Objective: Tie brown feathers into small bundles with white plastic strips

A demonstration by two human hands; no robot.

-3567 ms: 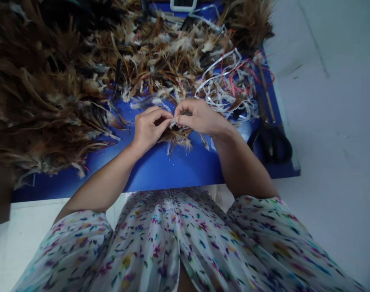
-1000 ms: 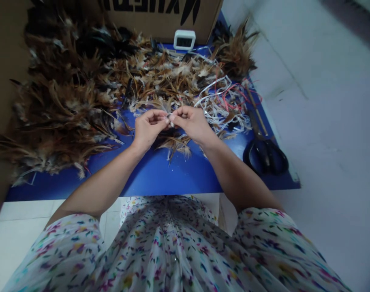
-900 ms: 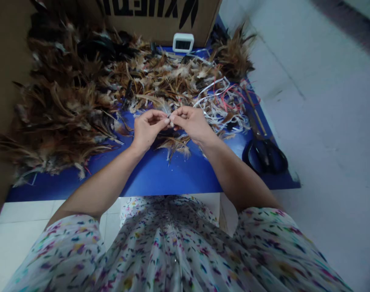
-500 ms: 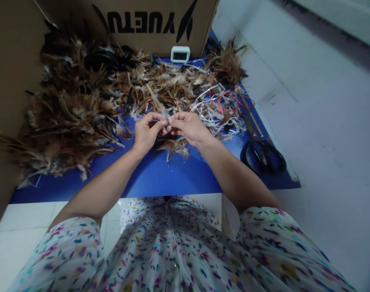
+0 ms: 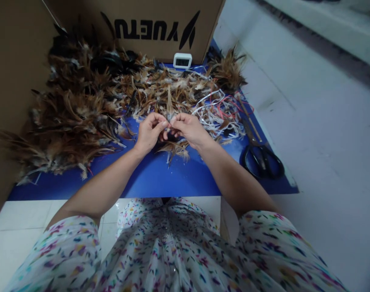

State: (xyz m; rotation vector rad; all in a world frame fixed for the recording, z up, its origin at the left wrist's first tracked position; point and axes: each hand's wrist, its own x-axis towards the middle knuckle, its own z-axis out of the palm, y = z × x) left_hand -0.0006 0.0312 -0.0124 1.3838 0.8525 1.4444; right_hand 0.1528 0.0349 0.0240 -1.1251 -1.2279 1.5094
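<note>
Smooth blue tabletop (image 5: pixel 169 184) carries a wide spread of brown, black and cream feathers (image 5: pixel 72 117), too many to count, before a printed brown cardboard box (image 5: pixel 154 12). Over its middle, the left hand (image 5: pixel 150 132) and right hand (image 5: pixel 189 129) meet, each grip pinching the base of one slender pale-tan feather (image 5: pixel 169 99) pointing away. Handling of that piece looks unfinished; how many are done cannot be told, and plenty seem left. Counted besides: one white-and-red ribbon tangle (image 5: pixel 215 115), one pair of black-handled scissors (image 5: pixel 264 160), one white digital display (image 5: pixel 182 61).
</note>
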